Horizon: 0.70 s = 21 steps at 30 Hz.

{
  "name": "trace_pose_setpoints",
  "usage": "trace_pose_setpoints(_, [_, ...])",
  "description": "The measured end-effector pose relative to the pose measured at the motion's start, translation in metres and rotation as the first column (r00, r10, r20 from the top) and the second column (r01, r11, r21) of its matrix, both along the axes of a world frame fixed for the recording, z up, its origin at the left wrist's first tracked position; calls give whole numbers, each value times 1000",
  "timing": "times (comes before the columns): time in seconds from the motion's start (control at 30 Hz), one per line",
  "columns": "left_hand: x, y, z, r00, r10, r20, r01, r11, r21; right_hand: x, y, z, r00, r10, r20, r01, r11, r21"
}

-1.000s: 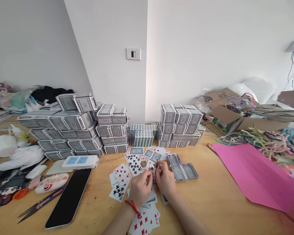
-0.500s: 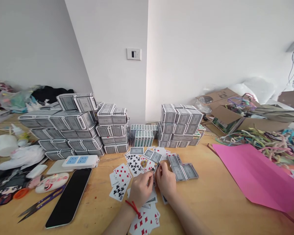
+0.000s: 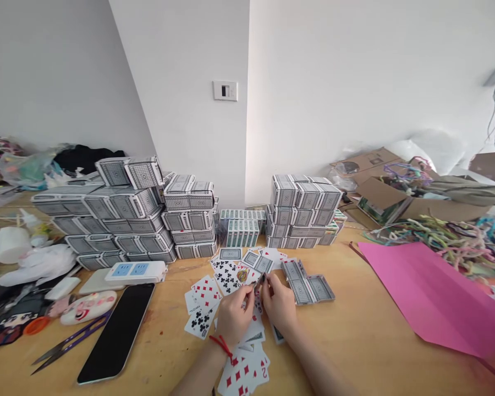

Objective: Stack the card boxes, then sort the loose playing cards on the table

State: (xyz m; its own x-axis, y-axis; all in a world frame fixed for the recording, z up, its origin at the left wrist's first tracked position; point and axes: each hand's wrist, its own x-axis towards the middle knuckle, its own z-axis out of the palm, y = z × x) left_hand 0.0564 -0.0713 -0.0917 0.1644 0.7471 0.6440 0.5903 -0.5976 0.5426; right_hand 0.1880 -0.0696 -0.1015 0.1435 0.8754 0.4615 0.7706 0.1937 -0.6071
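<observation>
My left hand (image 3: 235,313), with a red cord round its wrist, is closed in a pinch on a playing card (image 3: 259,281) seen nearly edge-on. Close beside it, my right hand (image 3: 279,303) pinches the same card from the other side. Loose playing cards lie under and around both hands: clubs (image 3: 227,279) behind, a seven of diamonds (image 3: 207,292) to the left, and more diamonds (image 3: 240,375) in front near the wrists. To the right of my right hand, a structure of grey-backed cards (image 3: 307,283) lies on the table.
Stacked blocks of grey-backed cards stand at the left (image 3: 119,217), centre (image 3: 190,217) and right (image 3: 303,212). A phone (image 3: 117,333), snips (image 3: 68,341) and a power strip (image 3: 136,271) lie left. Pink paper (image 3: 429,297) and a yarn pile (image 3: 445,242) occupy the right.
My left hand has shifted slightly to the left, and the card between my fingers shows a little more. My right hand has barely moved. The loose cards look unchanged.
</observation>
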Motion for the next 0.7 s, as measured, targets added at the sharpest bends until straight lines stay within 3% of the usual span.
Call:
trace_pose_setpoints(0.2, [0,-1,3,1000,16,23,-15,1000,-12,-1,1,1,999,-15,-46,12,998,-58])
trace_pose_setpoints(0.37, [1,1,4,998,12,55,-12,1000,-10,-2,1,0,999,-51,16,52,997,-54])
trace_pose_setpoints(0.7, [1,2,3,998,23,65,-25,1000,18,-2,1,-2,991,-50,-124,40,996,-82])
